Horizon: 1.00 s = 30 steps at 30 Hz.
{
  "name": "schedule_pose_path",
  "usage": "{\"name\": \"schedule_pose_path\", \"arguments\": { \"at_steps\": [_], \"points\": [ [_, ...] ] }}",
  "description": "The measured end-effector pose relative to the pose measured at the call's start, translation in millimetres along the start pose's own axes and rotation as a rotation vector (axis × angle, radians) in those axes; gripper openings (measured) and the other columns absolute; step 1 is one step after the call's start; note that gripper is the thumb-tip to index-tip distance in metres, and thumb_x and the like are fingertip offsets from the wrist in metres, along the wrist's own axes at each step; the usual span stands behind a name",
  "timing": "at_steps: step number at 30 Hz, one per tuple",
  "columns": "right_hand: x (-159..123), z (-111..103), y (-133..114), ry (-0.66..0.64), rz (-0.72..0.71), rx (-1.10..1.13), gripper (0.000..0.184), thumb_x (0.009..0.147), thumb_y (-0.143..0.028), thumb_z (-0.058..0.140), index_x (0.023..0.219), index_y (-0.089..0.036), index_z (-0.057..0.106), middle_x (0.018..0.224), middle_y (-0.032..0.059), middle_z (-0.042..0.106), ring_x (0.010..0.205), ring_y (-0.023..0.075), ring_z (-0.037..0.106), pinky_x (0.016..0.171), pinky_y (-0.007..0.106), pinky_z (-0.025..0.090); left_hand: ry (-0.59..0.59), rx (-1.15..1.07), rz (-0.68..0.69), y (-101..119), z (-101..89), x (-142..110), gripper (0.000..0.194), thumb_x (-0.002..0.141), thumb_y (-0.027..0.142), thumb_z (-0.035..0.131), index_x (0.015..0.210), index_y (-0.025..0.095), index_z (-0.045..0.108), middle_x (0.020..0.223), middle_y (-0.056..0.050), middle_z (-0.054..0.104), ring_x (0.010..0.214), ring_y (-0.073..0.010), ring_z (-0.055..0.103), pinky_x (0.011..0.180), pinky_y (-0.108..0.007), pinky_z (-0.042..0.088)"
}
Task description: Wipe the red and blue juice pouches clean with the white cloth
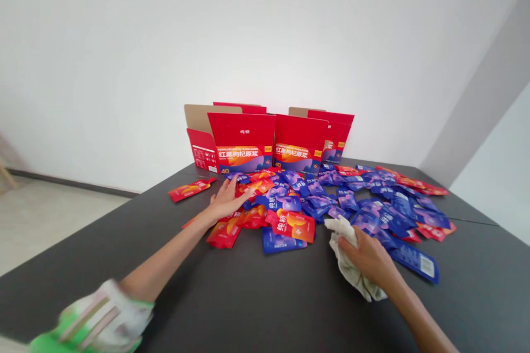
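White cloth (346,269) is clenched in the right hand (367,254), just beside red and blue pouches (292,225) strewn across the dark surface (248,298); the left hand (226,199), fingers spread, reaches their left part, before red boxes (243,140).

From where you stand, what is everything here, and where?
Table: one, dark, foreground
Boxes: at least three, mostly red, at the table's back
Red pouches: many, red, mostly piled before the boxes
Blue pouches: many, blue, among the red
Cloth: one, off-white, right of centre
Wall: at least one, white, behind
Floor: one, pale, left
Skirting: one, dark, left
Unclear thing: one, tan, left edge
Sleeve: one, white and green, bottom left
Left hand: one, bare, at the pouches' left side
Right hand: one, bare, gripping the cloth
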State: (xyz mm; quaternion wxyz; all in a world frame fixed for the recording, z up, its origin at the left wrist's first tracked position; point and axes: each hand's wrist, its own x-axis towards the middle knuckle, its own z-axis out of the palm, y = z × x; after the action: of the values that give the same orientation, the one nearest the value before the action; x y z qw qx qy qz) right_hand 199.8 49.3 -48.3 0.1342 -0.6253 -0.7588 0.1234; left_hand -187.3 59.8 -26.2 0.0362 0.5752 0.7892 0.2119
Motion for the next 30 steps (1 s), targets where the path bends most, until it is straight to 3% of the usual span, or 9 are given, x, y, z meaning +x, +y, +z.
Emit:
{"name": "schedule_pose_path", "arguments": {
  "at_steps": [3,7,12,17,19,22,24,26,30],
  "points": [
    [-1.0,-0.2,1.4,-0.001,-0.014,-0.013,0.034,0.085,-0.048,0.04,0.098,-0.019,0.053,0.09,0.0069,0.067,0.083,0.0234,0.063,0.058,0.026,0.03,-0.057,0.043,0.111,-34.7,-15.4,-37.9,0.089,0.07,0.074,0.043,0.144,0.032,0.014,0.152,-0.003,0.015,0.139,-0.0298,0.01,0.108,-0.053,0.011],
    [-4.0,1.8,-5.9,0.017,-0.015,-0.083,0.032,0.085,-0.046,0.04,0.096,-0.019,0.053,0.087,0.0079,0.067,0.082,0.0241,0.063,0.056,0.026,0.028,-0.136,0.194,0.262,-66.8,-7.4,-71.4,0.094,0.071,0.074,0.043,0.144,0.031,0.003,0.153,-0.007,0.0,0.138,-0.0329,0.008,0.106,-0.054,0.019],
    [-7.9,1.8,-14.7,0.025,-0.044,-0.085,0.035,0.086,-0.045,0.041,0.104,-0.018,0.053,0.091,0.0085,0.067,0.084,0.0236,0.063,0.058,0.026,0.029,-0.091,0.219,0.35,-45.5,21.6,-56.2,0.092,0.074,0.074,0.037,0.145,0.022,0.01,0.152,-0.01,0.01,0.139,-0.0294,0.01,0.109,-0.049,0.014],
    [-6.1,0.8,-12.9,0.006,-0.028,-0.089,0.034,0.085,-0.046,0.041,0.1,-0.019,0.054,0.089,0.0086,0.067,0.082,0.0234,0.063,0.059,0.026,0.03,-0.093,0.208,0.356,-16.7,43.1,-31.9,0.097,0.074,0.076,0.03,0.145,0.011,0.014,0.148,-0.018,0.021,0.138,-0.0319,0.014,0.108,-0.053,0.012],
    [-4.9,1.4,-10.4,0.009,-0.038,-0.078,0.034,0.085,-0.046,0.041,0.099,-0.019,0.054,0.089,0.0085,0.067,0.082,0.0236,0.062,0.059,0.026,0.03,-0.1,0.2,0.374,-15.2,41.9,-29.7,0.096,0.074,0.076,0.031,0.144,0.014,0.016,0.149,-0.016,0.021,0.138,-0.0323,0.013,0.108,-0.053,0.013],
    [-4.0,2.9,-6.9,-0.002,-0.046,-0.051,0.034,0.085,-0.047,0.04,0.098,-0.019,0.054,0.09,0.0084,0.067,0.083,0.0237,0.062,0.059,0.026,0.03,-0.1,0.188,0.387,-27.1,24.1,-25.5,0.094,0.071,0.076,0.037,0.144,0.02,0.019,0.151,-0.009,0.019,0.138,-0.029,0.015,0.11,-0.044,0.017],
    [-4.3,3.7,-6.0,-0.013,-0.05,-0.047,0.034,0.085,-0.047,0.04,0.098,-0.019,0.053,0.09,0.0082,0.067,0.082,0.0237,0.062,0.058,0.026,0.03,-0.053,0.187,0.32,-45.1,4.1,-16.1,0.09,0.074,0.074,0.034,0.144,0.02,0.017,0.151,-0.006,0.018,0.138,-0.0265,0.015,0.111,-0.04,0.017],
    [-5.4,3.8,-6.5,-0.018,-0.057,-0.051,0.034,0.085,-0.048,0.039,0.097,-0.019,0.053,0.089,0.0078,0.067,0.08,0.0237,0.063,0.058,0.026,0.03,0.026,0.195,0.168,-69.2,-16.6,-0.7,0.085,0.08,0.07,0.025,0.145,0.016,0.012,0.152,-0.009,0.014,0.139,-0.0277,0.011,0.11,-0.047,0.014],
    [-7.9,1.8,-9.3,-0.023,-0.049,-0.057,0.034,0.085,-0.049,0.039,0.097,-0.02,0.052,0.087,0.0077,0.067,0.08,0.025,0.063,0.058,0.027,0.03,0.074,0.204,-0.17,-115.0,-38.1,32.7,0.091,0.078,0.072,0.026,0.143,0.009,0.018,0.148,-0.024,0.018,0.135,-0.0432,0.013,0.098,-0.067,0.019]
  ]
}}
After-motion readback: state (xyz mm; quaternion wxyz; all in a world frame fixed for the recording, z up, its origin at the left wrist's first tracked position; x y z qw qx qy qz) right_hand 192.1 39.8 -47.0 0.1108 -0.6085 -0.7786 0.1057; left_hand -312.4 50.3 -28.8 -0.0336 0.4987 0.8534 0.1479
